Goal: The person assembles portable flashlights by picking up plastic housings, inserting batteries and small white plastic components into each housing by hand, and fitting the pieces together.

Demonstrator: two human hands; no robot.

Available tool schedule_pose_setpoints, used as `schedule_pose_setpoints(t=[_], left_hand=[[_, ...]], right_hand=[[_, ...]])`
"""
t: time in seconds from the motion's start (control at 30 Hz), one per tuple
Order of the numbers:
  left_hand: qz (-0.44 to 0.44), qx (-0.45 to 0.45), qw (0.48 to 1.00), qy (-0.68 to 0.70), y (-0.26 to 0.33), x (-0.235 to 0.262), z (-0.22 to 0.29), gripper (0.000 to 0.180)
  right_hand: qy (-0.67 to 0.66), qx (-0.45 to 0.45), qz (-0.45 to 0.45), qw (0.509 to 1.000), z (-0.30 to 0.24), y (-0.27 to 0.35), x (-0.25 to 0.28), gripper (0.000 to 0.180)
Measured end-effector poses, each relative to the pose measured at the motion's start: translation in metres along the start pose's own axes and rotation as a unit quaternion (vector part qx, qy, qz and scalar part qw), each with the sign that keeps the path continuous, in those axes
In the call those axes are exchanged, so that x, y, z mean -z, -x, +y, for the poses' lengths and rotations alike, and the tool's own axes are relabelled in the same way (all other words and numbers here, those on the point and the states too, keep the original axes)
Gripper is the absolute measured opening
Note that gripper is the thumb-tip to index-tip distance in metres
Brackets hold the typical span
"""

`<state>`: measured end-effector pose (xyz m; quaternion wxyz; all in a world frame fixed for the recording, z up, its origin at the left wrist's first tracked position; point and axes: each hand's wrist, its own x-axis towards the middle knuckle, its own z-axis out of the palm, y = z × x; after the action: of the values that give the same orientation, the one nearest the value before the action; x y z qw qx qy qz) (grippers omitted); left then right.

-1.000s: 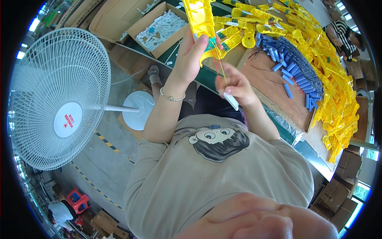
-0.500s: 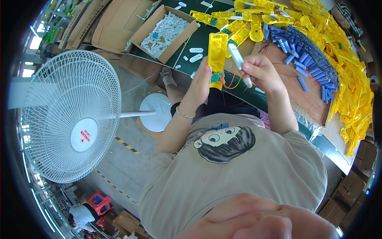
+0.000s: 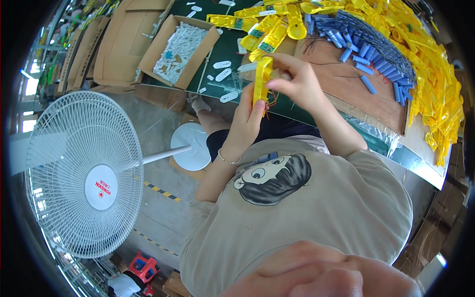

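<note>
My left hand (image 3: 247, 119) grips the lower part of a yellow plastic housing (image 3: 260, 81), turned nearly edge-on. Thin red wires (image 3: 271, 100) hang out of its lower side. My right hand (image 3: 299, 81) is closed on the upper part, thumb against its side and index finger over the top end. A white plastic strip (image 3: 247, 67) shows just left of the housing's top; whether a finger holds it is hidden. Past my hands, more yellow housings (image 3: 272, 38) with green circuit boards lie on the green table (image 3: 208, 85).
A cardboard box (image 3: 198, 64) of small white parts stands at the left. Blue cylindrical cells (image 3: 366, 52) with wires lie on a brown board (image 3: 341, 84), beside a heap of yellow housings (image 3: 435, 94). A white fan (image 3: 84, 173) stands to my left; white covers (image 3: 223, 74) lie nearby.
The housing has turned from face-on to edge-on. My right hand has moved left onto it, and the white strip it held upright is now beside the housing's top. The whole view has shifted slightly.
</note>
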<state>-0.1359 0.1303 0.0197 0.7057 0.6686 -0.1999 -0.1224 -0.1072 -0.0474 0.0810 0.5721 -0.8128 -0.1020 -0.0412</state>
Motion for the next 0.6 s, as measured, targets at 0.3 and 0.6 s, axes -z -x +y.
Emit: schedule_pose_setpoints(t=[0.3, 0.6], left_hand=[[0.054, -0.274, 0.879, -0.386, -0.012, 0.021, 0.019, 0.041], [-0.062, 0.060, 0.946, 0.311, -0.013, -0.001, 0.020, 0.069]], right_hand=[[-0.241, -0.089, -0.180, 0.950, -0.002, 0.009, 0.007, 0.048], [-0.313, -0.094, -0.242, 0.914, 0.011, 0.014, 0.006, 0.045]])
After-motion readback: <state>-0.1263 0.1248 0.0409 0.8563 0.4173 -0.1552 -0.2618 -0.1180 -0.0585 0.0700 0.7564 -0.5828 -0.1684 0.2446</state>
